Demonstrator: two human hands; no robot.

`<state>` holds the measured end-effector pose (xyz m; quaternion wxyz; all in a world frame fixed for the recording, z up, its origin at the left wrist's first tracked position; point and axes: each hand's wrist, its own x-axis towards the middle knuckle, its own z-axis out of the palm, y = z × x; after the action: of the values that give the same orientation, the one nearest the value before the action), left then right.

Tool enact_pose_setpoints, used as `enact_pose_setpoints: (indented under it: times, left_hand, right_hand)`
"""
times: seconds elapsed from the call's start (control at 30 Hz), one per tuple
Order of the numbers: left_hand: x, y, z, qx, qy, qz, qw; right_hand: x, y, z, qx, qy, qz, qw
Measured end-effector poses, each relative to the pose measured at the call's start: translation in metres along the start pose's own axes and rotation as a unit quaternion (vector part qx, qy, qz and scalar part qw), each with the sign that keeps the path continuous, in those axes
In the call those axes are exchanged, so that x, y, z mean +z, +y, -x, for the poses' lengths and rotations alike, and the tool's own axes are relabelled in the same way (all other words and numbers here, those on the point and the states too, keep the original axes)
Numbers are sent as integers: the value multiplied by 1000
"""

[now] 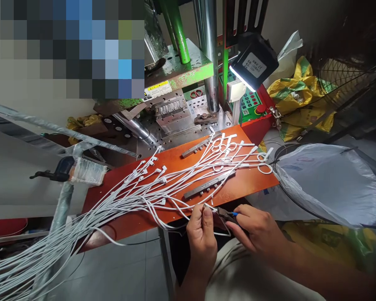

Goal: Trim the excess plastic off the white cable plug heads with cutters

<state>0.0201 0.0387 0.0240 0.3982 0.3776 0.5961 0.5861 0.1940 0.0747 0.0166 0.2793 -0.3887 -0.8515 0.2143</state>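
Near the front edge of the orange board (238, 193), my left hand (203, 234) is closed in a pinch round a white cable end. Just right of it, my right hand (257, 228) grips small cutting pliers (224, 214) with a blue part at the handle. The pliers' jaws touch or nearly touch the white piece by my left fingertips. Many white cables (113, 205) with small white connectors fan across the board. Two metal mould bars (207, 187) lie among them, one nearer the machine.
Behind the board stands a green press with a metal mould (172, 110) and red-handled scissors (196, 94). A lamp (253, 60) hangs over the control panel (249, 100). A white-lined bin (332, 184) is at right, a clamp (61, 169) on a pole at left.
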Motion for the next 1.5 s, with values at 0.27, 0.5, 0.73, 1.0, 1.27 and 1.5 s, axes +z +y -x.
enact_pose_setpoints:
  times: [0.27, 0.5, 0.73, 1.0, 1.27, 1.5]
  left_hand:
    - [12, -3, 1, -233, -81, 258, 934]
    - [-5, 11, -6, -330, -238, 401, 821]
    - [-8, 3, -4, -288, -276, 346, 849]
    - [-22, 7, -11, -29, -120, 55, 991]
    - [-22, 1, -17, -23, -111, 121, 986]
    - [-14, -12, -19, 4, -85, 124, 989]
  right_hand:
    - [1, 10, 2, -4, 4, -57, 998]
    - [-12, 26, -2, -79, 55, 16, 995]
    - [-24, 30, -4, -107, 54, 41, 992]
    - [-23, 31, -2, -96, -6, 27, 995]
    - [-20, 14, 4, 28, -111, -203, 972]
    - [-1, 12, 14, 112, -153, -288, 939]
